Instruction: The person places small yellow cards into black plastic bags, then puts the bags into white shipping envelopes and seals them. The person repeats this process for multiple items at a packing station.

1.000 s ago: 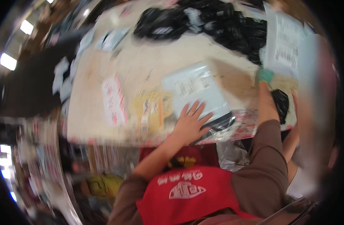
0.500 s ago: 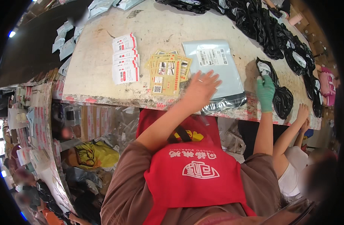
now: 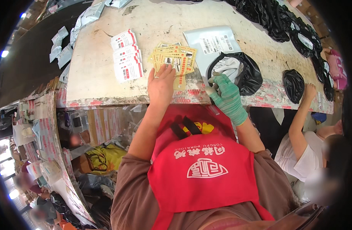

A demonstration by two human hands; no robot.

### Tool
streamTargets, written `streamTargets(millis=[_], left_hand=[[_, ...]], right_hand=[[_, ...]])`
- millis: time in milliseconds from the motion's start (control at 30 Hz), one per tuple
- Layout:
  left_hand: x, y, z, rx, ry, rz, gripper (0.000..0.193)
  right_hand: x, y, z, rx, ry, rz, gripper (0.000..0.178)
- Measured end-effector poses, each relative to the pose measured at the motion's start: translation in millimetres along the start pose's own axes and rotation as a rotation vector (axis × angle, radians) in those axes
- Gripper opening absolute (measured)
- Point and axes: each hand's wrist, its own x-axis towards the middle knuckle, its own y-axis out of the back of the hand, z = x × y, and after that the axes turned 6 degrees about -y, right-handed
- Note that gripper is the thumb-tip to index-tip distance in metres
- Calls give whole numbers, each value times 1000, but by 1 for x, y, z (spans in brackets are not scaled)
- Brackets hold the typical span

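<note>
My bare left hand (image 3: 161,82) rests with fingers stretched over a fanned stack of yellow printed cards (image 3: 178,82), touching their lower left part. My right hand (image 3: 225,94), in a green knitted glove, has its fingers closed on the near left rim of a shiny black pouch-like item (image 3: 252,74). White material (image 3: 229,67) shows in its opening; its exact kind I cannot tell. The black item lies over the lower part of a pale grey mailing bag (image 3: 199,38) with a white label (image 3: 216,44).
Overlapping white-and-red packets (image 3: 128,65) lie left of the cards. Along the table's right side runs a heap of black items (image 3: 273,23); a single one (image 3: 293,86) lies near a co-worker's hand (image 3: 310,91). Several grey parcels (image 3: 64,55) are on the dark surface at far left.
My left hand moved left from the mailing bag onto the yellow cards. My right hand brought a black item from the right side over the mailing bag.
</note>
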Motion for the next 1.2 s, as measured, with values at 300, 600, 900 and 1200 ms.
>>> streamTargets(millis=[300, 600, 900, 1200], left_hand=[[2, 75, 28, -867, 163, -151, 27], [-64, 100, -72, 88, 65, -388, 70], [-86, 94, -83, 14, -79, -218, 51], [-42, 102, -24, -242, 51, -95, 21]], right_hand=[[18, -3, -22, -130, 293, -105, 45], [-5, -10, 8, 449, -358, -65, 21], [3, -19, -8, 227, -193, -94, 21], [-16, -26, 12, 81, -78, -41, 12]])
